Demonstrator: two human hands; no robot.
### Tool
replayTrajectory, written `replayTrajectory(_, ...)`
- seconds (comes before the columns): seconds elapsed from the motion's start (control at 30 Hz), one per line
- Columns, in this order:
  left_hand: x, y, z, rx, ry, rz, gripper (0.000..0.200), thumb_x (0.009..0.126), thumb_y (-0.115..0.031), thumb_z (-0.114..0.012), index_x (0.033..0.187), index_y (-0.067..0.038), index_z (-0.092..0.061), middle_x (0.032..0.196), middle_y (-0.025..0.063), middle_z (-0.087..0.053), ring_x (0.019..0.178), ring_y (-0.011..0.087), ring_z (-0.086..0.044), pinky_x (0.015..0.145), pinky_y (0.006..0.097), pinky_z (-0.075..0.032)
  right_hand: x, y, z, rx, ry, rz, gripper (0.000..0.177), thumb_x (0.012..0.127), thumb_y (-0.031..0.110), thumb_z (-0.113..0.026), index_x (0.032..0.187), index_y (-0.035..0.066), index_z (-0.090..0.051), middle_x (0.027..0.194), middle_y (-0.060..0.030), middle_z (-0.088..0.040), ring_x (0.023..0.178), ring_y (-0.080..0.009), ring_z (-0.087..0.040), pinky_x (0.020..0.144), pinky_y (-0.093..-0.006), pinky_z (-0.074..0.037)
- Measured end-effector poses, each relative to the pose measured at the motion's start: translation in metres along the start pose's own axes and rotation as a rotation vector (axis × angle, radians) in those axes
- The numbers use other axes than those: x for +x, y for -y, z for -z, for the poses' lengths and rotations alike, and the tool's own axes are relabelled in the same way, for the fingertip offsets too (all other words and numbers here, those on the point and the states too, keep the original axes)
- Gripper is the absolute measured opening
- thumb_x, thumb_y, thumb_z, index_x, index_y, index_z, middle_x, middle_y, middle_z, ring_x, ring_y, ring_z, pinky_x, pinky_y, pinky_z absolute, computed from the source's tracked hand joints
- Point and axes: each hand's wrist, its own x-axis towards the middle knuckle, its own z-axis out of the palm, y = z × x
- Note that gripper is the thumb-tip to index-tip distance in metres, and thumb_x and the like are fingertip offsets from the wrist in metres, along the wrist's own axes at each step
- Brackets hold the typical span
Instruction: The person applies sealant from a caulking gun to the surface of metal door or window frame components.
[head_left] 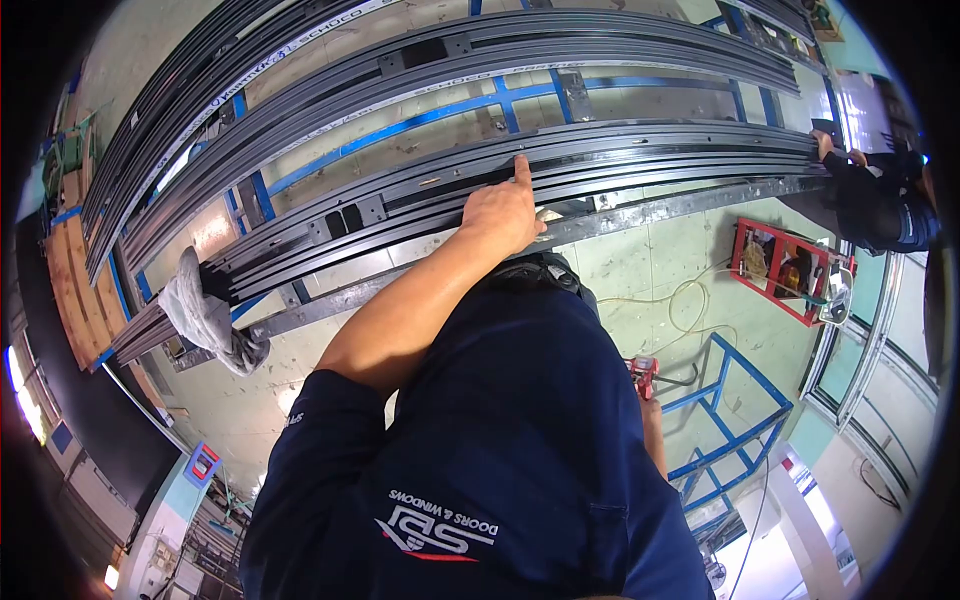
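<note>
My left hand (pixel 505 212) reaches over the nearest dark metal profile (pixel 590 150). Its index finger is stretched out and touches the profile near a small hole, the thumb is apart, the other fingers are curled, and no object shows in it. My right hand (pixel 651 410) is low beside my body, mostly hidden by my shirt, and is closed on a red tool (pixel 643 377). A grey cloth (pixel 195 305) hangs over the profile's left end. A black rectangular cutout (pixel 345 220) shows in the profile left of my left hand.
More long profiles (pixel 450 75) lie behind on a blue frame (pixel 400 125). At the right end, a co-worker (pixel 885 200) has hands on the near profile. A red crate (pixel 785 270), a yellowish hose (pixel 665 300) and a blue stand (pixel 725 430) are on the right.
</note>
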Motion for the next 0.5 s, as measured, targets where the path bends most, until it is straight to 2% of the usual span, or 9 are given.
replayTrajectory(0.33,-0.001,0.005,-0.004,-0.023,-0.045,-0.023,0.099,0.083,-0.039,-0.074,0.149,0.008,-0.018,0.104,0.0233,-0.068,0.1,0.034,-0.066,0.091,0.0402,-0.05,0.021,-0.035,-0.009,0.232,0.068,0.044,0.042,0.091,0.042,-0.067,0.074,0.004,-0.065,0.059,-0.0018,-0.057,0.044,-0.0128,-0.049,0.039,-0.0305,-0.035)
replayTrajectory(0.43,0.0,0.006,-0.004,-0.03,-0.021,-0.024,0.099,0.083,-0.039,-0.074,0.149,0.009,-0.018,0.107,0.0239,-0.067,0.1,0.0335,-0.066,0.09,0.0404,-0.05,0.028,-0.036,-0.012,0.174,0.062,-0.074,0.042,0.09,0.043,-0.067,0.075,0.004,-0.066,0.06,-0.0016,-0.058,0.046,-0.0127,-0.051,0.04,-0.0306,-0.037)
replayTrajectory(0.5,0.001,0.006,-0.005,-0.021,-0.023,-0.027,0.099,0.083,-0.039,-0.074,0.149,0.01,-0.018,0.11,0.0238,-0.067,0.1,0.0334,-0.066,0.09,0.0404,-0.05,0.03,-0.037,-0.011,0.18,0.059,-0.056,0.042,0.09,0.044,-0.068,0.075,0.004,-0.066,0.06,-0.0014,-0.058,0.046,-0.0128,-0.05,0.04,-0.0307,-0.037)
